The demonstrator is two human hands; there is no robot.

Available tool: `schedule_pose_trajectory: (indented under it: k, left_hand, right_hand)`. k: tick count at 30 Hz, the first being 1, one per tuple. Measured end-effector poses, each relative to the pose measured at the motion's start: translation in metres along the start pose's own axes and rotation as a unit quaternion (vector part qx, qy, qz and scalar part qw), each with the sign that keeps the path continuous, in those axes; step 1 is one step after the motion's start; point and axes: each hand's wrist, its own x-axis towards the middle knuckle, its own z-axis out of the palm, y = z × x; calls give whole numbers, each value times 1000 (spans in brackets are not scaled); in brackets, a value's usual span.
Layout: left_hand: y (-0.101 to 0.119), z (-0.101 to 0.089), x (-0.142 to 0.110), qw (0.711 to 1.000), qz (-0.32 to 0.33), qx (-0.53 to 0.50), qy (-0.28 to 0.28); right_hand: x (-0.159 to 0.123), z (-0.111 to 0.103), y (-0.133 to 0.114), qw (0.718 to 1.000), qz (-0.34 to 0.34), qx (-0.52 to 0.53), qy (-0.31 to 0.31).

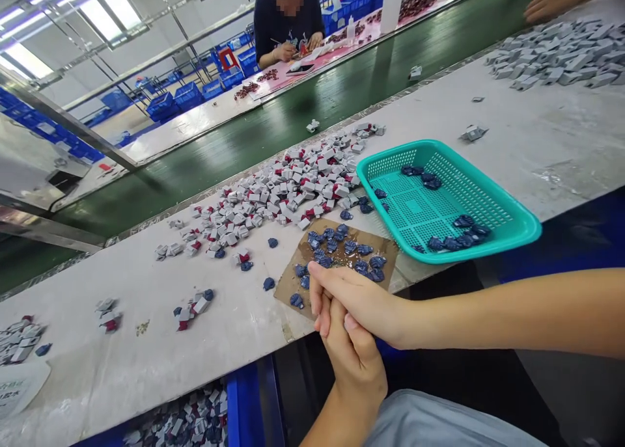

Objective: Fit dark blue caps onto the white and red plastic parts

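My right hand (364, 300) comes in from the right and lies over my left hand (354, 352), which reaches up from below. The two are pressed together at the table's front edge, fingers curled into each other. Whatever is between them, if anything, is hidden. Just beyond my fingers lies a brown cardboard sheet (385, 245), wet and shiny in its middle. Several small dark blue moulded pieces (350, 246) are spread on it. A green perforated plastic basket (508, 222) stands to the right of the sheet with more blue pieces (463, 222) in small clusters.
Behind the sheet spreads a heap of grey and dark red pieces (293, 187). A grey heap (571, 53) lies at the upper right, near another person's hand (551, 1). A green conveyor belt (209, 151) runs behind; a co-worker (290, 24) sits across it. A blue bin (234, 408) stands below.
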Motion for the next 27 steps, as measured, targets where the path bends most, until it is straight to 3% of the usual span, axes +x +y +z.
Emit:
schedule_pose_trajectory:
  k: [1, 3, 6, 8, 11, 15, 19, 24, 27]
  left_hand:
    - [0, -1, 1, 1000, -25, -5, -5]
    - [2, -1, 5, 989, -138, -52, -9]
    - [9, -3, 15, 918, -347, -188, -31]
    - [14, -5, 21, 872, -414, -256, -62]
    - [21, -10, 24, 847, -435, -294, -83]
    - [23, -16, 22, 844, -435, -293, -115]
    - [20, -18, 22, 788, -486, -330, -184]
    - [18, -17, 26, 726, -506, -400, -240]
    - [19, -19, 28, 713, -504, -431, -227]
  right_hand:
    - [1, -1, 0, 1000, 26, 9, 7]
    - [3, -2, -2, 994, 94, 23, 41]
    - [9, -5, -8, 985, 147, 18, 85]
    - [11, -6, -14, 989, 117, 13, 84]
    - [12, -8, -26, 995, 57, 2, 76]
    - [13, -8, -38, 993, -74, -68, 58]
    - [14, -12, -39, 974, -182, -137, -7]
    - [11, -24, -40, 930, -241, -275, -26]
    - [8, -34, -45, 874, -284, -392, -51]
